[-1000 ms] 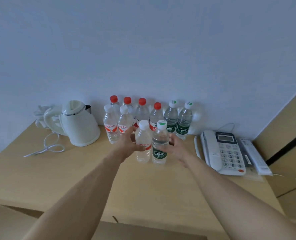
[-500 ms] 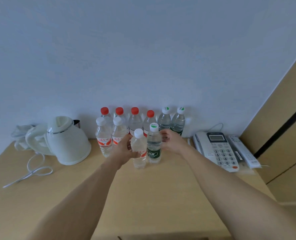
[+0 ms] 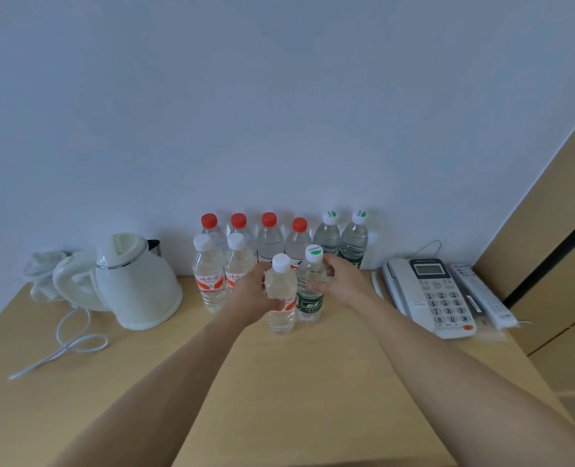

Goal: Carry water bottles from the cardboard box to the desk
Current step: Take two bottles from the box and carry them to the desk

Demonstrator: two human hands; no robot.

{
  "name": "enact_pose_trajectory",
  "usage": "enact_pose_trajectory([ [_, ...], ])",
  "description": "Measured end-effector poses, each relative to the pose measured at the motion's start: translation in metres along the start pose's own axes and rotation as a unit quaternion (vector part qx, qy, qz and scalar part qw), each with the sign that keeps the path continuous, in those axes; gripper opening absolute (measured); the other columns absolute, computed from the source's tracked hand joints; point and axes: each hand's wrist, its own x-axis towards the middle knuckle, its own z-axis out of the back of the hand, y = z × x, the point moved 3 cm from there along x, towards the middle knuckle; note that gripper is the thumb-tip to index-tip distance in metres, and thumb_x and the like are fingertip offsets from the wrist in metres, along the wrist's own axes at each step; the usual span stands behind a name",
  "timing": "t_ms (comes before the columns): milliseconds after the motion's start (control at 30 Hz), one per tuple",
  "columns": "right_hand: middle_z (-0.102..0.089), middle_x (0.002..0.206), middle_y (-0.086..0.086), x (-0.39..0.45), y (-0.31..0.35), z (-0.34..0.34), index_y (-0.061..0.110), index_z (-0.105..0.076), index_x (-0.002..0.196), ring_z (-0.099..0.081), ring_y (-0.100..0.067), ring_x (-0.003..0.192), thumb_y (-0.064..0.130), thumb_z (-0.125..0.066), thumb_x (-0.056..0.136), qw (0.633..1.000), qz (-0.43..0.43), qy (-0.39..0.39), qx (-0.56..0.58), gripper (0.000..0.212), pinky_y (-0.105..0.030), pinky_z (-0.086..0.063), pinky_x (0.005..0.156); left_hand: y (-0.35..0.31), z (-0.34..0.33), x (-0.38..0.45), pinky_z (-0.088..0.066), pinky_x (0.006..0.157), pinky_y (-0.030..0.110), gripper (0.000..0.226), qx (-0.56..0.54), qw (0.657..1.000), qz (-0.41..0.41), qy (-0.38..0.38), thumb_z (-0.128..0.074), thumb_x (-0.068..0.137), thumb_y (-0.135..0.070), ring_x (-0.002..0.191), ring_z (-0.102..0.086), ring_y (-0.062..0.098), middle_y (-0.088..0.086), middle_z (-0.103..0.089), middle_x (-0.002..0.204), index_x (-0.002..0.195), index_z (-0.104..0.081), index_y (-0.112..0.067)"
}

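Observation:
On the wooden desk [image 3: 313, 382], my left hand [image 3: 250, 293] grips a white-capped bottle with a red label [image 3: 281, 294]. Beside it, my right hand [image 3: 341, 281] grips a bottle with a dark green label [image 3: 309, 298]. Both bottles stand upright with their bases on or just above the desk. Behind them, against the wall, stand several red-capped bottles [image 3: 268, 234], two white-capped red-label bottles [image 3: 208, 274] and two green-label bottles [image 3: 355, 237]. The cardboard box is out of view.
A white electric kettle [image 3: 134, 281] with its cord [image 3: 67, 345] sits at the left, a white cloth [image 3: 42, 274] behind it. A desk telephone [image 3: 431, 294] and a remote control [image 3: 481, 294] lie at the right. A wooden panel [image 3: 555, 230] borders the right side.
Both hands have carried the two bottles farther back toward the row at the wall. The view has tilted up, so more wall shows and the desk's front edge has left the frame.

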Motion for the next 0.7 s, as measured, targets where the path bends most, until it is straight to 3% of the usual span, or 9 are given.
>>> enact_pose_trajectory([
  [200,-0.064,0.114,0.010,0.000,0.006,0.001,0.022,-0.058,0.129,-0.059,-0.011,0.105,0.023,-0.085,0.076,0.999,0.024,-0.038,-0.001,0.060,-0.027,-0.045,0.087,-0.041,0.032,0.000,-0.046,0.077,0.029,0.055,0.158,0.973,-0.128,-0.108,-0.085,0.074,-0.034,0.091,-0.056,0.013,-0.011,-0.061,0.099,0.124,-0.062,-0.027],
  [333,-0.068,0.111,0.004,0.000,0.012,0.003,0.018,-0.060,0.125,-0.061,-0.014,0.103,0.023,-0.082,0.079,0.997,0.049,-0.060,-0.030,0.051,-0.030,-0.047,0.088,-0.060,0.040,0.009,-0.041,0.089,0.032,0.045,0.277,0.937,-0.153,-0.149,-0.080,0.078,-0.045,0.105,-0.055,0.020,-0.001,-0.066,0.104,0.119,-0.069,-0.033],
  [433,-0.067,0.110,0.005,0.000,0.013,0.004,0.019,-0.060,0.127,-0.061,-0.014,0.102,0.022,-0.082,0.080,0.996,0.049,-0.061,-0.037,0.052,-0.028,-0.045,0.085,-0.066,0.041,0.018,-0.029,0.099,0.035,0.041,0.359,0.907,-0.166,-0.148,-0.075,0.080,-0.055,0.117,-0.049,0.017,-0.001,-0.065,0.108,0.117,-0.071,-0.036],
  [600,-0.060,0.092,0.020,-0.003,0.010,0.003,0.025,-0.062,0.122,-0.055,0.001,0.087,0.022,-0.084,0.077,0.996,0.048,-0.076,-0.020,0.050,-0.011,-0.036,0.068,-0.073,0.048,0.030,-0.019,0.090,0.036,0.038,0.394,0.891,-0.163,-0.153,-0.073,0.081,-0.054,0.118,-0.047,0.017,-0.003,-0.065,0.106,0.114,-0.072,-0.036],
  [700,-0.061,0.094,0.022,-0.005,0.010,0.003,0.027,-0.062,0.123,-0.055,0.004,0.088,0.023,-0.084,0.077,0.996,0.050,-0.076,-0.010,0.051,-0.006,-0.034,0.068,-0.075,0.050,0.039,-0.019,0.090,0.036,0.037,0.403,0.889,-0.157,-0.147,-0.074,0.082,-0.052,0.120,-0.046,0.017,-0.003,-0.065,0.108,0.115,-0.072,-0.036],
])
